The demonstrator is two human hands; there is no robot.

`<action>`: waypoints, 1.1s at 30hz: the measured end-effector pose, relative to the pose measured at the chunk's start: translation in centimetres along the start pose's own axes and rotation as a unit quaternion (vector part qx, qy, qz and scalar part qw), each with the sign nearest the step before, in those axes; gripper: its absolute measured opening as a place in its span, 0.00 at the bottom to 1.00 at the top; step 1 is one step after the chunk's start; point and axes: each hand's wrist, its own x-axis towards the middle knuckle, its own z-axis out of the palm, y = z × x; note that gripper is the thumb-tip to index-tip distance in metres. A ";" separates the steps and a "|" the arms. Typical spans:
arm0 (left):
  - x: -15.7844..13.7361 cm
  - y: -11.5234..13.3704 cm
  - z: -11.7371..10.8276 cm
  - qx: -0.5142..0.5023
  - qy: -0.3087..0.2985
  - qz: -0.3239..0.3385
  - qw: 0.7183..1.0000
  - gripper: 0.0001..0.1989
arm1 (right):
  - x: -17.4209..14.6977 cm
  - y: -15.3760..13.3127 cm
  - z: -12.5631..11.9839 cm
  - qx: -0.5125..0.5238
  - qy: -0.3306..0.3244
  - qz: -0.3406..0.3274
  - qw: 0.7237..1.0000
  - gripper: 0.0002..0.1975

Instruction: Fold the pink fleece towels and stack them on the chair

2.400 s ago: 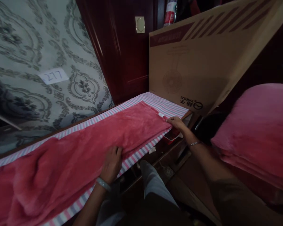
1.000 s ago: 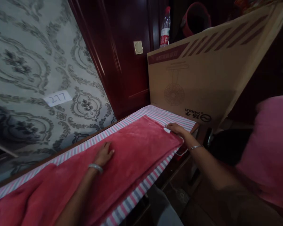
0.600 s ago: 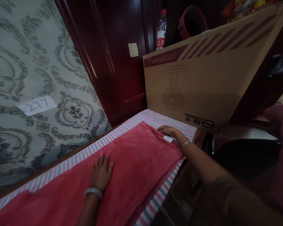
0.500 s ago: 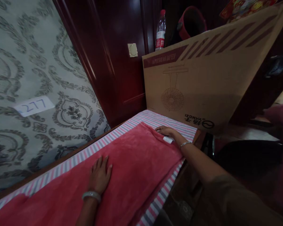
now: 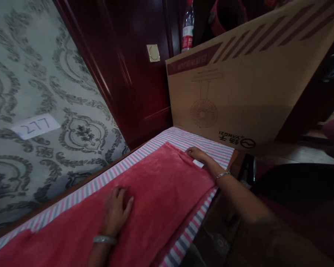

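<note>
A long, folded pink plush cloth (image 5: 155, 193) lies over a striped sheet (image 5: 183, 134) on the table. My left hand (image 5: 117, 209) rests on top of it near the middle, fingers slightly bent and thumb held apart. At the cloth's far end, my right hand (image 5: 198, 155) has its fingers curled at the edge, beside a small white tag (image 5: 198, 163). The underside of that grip is hidden.
A large cardboard box (image 5: 239, 89) stands behind the table's far end. A plastic bottle (image 5: 187, 31) is behind it, against the dark red panel (image 5: 128, 74) with a switch (image 5: 153, 53). Patterned wallpaper (image 5: 80, 128) runs along the left; a dark seat (image 5: 300, 185) is at right.
My left hand's fingers have drawn in a little and its palm has lifted slightly. My right hand's fingers have curled more at the cloth's edge. The view has shifted slightly.
</note>
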 end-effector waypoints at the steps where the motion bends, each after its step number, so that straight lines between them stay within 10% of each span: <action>1: 0.0 0.3 -0.1 -0.021 -0.009 0.033 0.999 0.19 | 0.1 -0.2 0.1 -0.013 -0.006 0.006 1.000 0.07; 7: -0.9 1.0 0.3 -0.073 -0.071 0.122 0.987 0.16 | 1.0 -0.9 0.6 -0.086 0.003 0.038 0.996 0.12; 22: 0.9 2.7 -1.8 0.042 -0.289 -0.047 0.955 0.15 | -0.1 -1.0 0.9 -0.125 0.054 0.064 0.989 0.10; 33: 2.5 2.3 -2.0 -0.064 -0.207 -0.007 0.976 0.15 | -1.0 -2.2 0.3 -0.104 0.042 0.053 0.992 0.17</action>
